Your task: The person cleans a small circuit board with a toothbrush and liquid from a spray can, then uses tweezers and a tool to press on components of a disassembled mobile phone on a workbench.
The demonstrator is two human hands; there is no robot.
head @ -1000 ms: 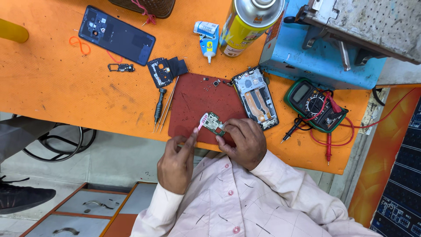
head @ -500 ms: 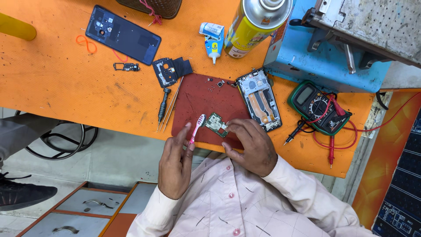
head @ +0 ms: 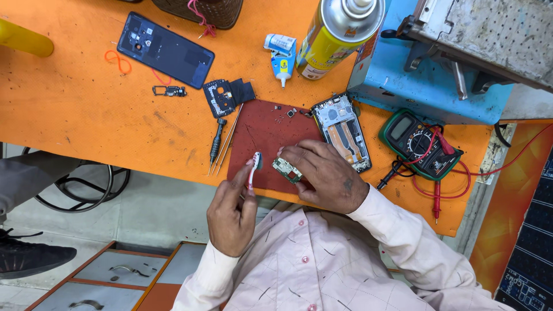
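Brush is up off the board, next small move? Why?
Probably lower the pink-and-white toothbrush back onto the small green circuit board. The left hand holds the brush with its head lifted just left of the board, not touching it, while the right hand pins the board on the dark red mat.

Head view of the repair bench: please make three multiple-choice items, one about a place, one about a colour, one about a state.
1. Where does the multimeter lie?
A. right of the opened phone frame
B. on the red mat
C. beside the back cover

2. What colour is the table?
A. green
B. orange
C. white

3. What does the left hand hold?
A. a screwdriver
B. nothing
C. a small brush

Answers: 1 A, it rests past the frame's right edge. 2 B, bare top is orange. 3 C, fingers pinch the brush while the right hand pins the circuit board.
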